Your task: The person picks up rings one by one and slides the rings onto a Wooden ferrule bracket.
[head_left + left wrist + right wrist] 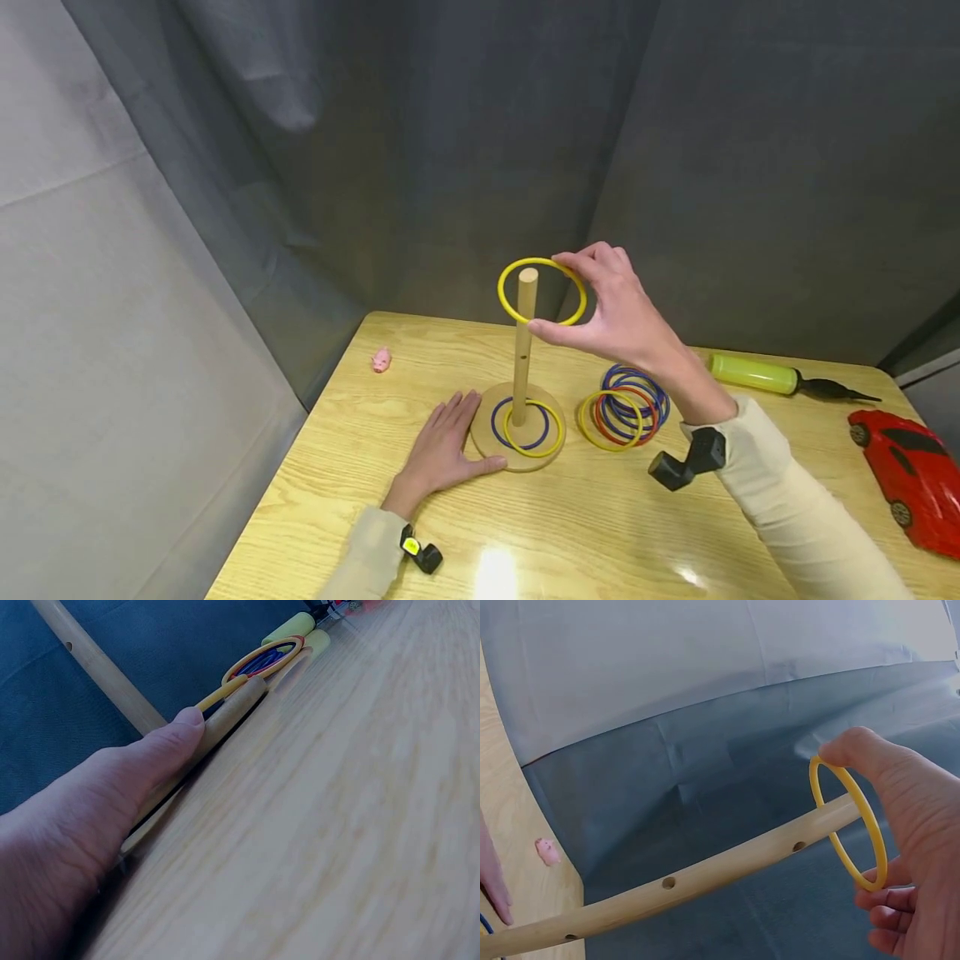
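- Thin yellow ring [535, 261] held near-level around top of upright, cylindrical wooden peg [522, 358].
- Ring pinched between right hand [626, 312] thumb and fingers.
- Round wooden base [482, 429] touched by left hand [441, 457], thumb apart.

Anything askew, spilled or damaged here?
Nothing spilled or visibly damaged. The post stands upright. Slightly askew: the yellow ring around its foot sits off-centre, overlapping the blue ring; beside the base, the loose rings form an uneven heap.

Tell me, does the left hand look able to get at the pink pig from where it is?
Probably yes: nothing appears to stand between the left hand and the pink pig, though it would have to leave the wooden base.
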`<state>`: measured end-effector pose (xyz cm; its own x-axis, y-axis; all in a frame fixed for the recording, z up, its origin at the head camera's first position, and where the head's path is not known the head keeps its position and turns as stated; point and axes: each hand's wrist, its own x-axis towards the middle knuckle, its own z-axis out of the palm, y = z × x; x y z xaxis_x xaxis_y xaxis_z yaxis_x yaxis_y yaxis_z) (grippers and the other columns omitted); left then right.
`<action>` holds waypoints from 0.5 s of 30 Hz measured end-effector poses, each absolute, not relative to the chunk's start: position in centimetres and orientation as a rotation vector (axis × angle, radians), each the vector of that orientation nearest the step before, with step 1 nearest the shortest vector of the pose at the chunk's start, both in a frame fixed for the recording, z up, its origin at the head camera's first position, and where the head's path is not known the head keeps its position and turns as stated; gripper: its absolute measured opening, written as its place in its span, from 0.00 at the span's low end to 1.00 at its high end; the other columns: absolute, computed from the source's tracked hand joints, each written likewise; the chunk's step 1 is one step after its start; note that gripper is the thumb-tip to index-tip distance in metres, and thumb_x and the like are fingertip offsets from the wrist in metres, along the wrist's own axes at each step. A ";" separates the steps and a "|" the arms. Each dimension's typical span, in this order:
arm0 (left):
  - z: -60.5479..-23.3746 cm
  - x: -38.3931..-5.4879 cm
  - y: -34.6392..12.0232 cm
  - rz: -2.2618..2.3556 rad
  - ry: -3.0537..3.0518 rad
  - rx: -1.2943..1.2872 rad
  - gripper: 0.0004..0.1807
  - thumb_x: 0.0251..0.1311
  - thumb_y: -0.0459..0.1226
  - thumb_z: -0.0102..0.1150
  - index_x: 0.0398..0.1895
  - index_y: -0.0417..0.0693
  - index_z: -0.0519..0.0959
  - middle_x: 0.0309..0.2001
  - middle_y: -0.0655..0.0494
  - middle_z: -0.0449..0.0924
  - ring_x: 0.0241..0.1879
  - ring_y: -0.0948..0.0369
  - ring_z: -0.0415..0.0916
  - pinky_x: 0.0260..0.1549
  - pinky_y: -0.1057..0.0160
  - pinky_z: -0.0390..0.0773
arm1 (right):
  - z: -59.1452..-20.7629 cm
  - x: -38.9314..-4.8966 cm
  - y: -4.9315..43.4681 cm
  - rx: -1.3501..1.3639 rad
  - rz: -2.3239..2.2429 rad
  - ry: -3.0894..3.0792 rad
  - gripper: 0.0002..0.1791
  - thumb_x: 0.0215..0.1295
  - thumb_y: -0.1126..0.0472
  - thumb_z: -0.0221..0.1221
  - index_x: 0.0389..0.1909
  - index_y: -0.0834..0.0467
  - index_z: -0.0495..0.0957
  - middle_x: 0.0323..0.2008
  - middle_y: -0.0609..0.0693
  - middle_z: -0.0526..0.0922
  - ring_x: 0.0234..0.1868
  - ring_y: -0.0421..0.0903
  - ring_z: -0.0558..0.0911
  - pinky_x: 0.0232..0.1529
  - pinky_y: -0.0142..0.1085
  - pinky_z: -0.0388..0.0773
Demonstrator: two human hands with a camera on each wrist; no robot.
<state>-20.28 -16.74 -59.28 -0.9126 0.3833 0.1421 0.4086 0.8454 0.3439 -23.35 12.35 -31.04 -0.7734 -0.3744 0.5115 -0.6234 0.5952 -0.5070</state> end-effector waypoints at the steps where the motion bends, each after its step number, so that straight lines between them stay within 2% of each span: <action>1: -59.2 -20.3 -16.7 -0.576 -2.951 -0.634 0.67 0.53 0.82 0.48 0.86 0.50 0.49 0.84 0.53 0.50 0.84 0.53 0.43 0.81 0.49 0.46 | -31.2 -23.4 12.3 0.807 0.981 -2.477 0.44 0.49 0.41 0.78 0.64 0.59 0.79 0.44 0.51 0.73 0.52 0.52 0.67 0.48 0.45 0.69; 15: -59.0 -20.4 -16.4 -0.568 -2.948 -0.631 0.67 0.54 0.83 0.46 0.86 0.50 0.49 0.85 0.54 0.49 0.84 0.53 0.42 0.81 0.47 0.46 | -34.8 -24.6 11.6 0.806 0.940 -2.552 0.48 0.45 0.37 0.78 0.64 0.61 0.79 0.45 0.51 0.74 0.51 0.52 0.68 0.47 0.45 0.70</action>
<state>-20.36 -16.36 -58.95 -0.9126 0.3814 0.1472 0.4088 0.8468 0.3404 -24.62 11.64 -34.84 -0.7962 -0.4001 0.4539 -0.5989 0.6278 -0.4972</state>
